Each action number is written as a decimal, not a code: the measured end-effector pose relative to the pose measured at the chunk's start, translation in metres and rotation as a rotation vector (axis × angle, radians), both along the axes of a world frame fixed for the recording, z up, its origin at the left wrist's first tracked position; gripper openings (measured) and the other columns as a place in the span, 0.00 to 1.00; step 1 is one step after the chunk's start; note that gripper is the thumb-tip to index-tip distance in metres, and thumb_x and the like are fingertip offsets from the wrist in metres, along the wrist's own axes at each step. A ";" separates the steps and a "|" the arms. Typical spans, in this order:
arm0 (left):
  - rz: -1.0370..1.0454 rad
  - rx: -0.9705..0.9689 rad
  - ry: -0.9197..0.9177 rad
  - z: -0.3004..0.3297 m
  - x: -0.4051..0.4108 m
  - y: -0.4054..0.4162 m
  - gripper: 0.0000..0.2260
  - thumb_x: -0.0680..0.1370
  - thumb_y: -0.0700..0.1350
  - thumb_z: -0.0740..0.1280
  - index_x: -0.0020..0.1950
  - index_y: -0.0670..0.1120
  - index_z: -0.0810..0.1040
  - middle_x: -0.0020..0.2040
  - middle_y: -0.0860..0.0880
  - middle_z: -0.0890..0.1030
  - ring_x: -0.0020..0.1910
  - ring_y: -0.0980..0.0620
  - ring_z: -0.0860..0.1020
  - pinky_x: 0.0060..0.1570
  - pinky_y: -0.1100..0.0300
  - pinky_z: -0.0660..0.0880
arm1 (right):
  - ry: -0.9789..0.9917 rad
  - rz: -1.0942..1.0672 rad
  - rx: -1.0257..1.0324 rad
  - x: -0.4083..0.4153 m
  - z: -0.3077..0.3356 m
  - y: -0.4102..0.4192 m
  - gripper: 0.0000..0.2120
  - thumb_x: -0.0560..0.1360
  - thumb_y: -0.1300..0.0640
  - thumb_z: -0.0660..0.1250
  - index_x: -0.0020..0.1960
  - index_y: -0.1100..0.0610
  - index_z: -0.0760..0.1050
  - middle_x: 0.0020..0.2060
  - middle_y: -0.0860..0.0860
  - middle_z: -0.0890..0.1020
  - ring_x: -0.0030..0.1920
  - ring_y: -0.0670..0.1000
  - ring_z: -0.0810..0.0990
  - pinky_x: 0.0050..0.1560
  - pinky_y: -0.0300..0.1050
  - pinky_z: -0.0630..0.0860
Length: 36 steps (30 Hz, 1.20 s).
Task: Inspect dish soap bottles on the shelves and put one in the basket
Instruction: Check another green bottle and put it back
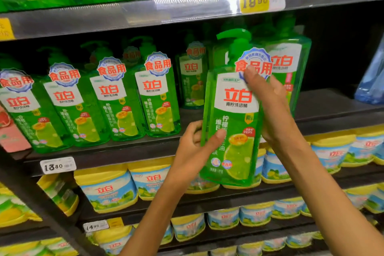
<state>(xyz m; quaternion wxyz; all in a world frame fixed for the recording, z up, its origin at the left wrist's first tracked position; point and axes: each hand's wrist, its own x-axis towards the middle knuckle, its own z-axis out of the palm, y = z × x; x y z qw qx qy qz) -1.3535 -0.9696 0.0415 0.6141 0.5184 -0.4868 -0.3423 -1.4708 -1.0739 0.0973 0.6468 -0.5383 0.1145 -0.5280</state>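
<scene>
Dark metal store shelving (133,151) fills the frame, stocked in tiers from top to bottom.

My right hand (270,106), right of centre, is closed around the right edge of a green dish soap bottle (232,122): the index fingertip presses on the round blue-and-red sticker near the bottle's neck, and the palm wraps behind the bottle's side. My left hand (195,147), lower centre, grips the bottle's lower left edge, the thumb lying across the front label and the other fingers curled behind it. The bottle is upright with a slight lean, its label facing me, lifted clear of the shelf and held in front of the middle tier. Its green pump head points toward the left of the frame.

Left of centre, a row of matching green bottles (116,100) stands on the middle tier; another stands just behind the held bottle, right of centre. A white price tag (57,165) sits on the shelf edge at lower left, and a yellow price tag (255,2) at upper right. Yellow-lidded tubs (108,189) fill the lower tiers. A blue bottle (372,83) shows at the right edge.
</scene>
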 end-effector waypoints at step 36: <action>-0.146 -0.036 0.427 0.000 -0.103 -0.045 0.27 0.65 0.69 0.70 0.57 0.55 0.83 0.57 0.51 0.83 0.58 0.53 0.80 0.50 0.59 0.79 | 0.166 0.267 -0.025 -0.075 0.012 -0.057 0.25 0.69 0.49 0.73 0.63 0.57 0.74 0.50 0.52 0.86 0.50 0.51 0.85 0.47 0.45 0.81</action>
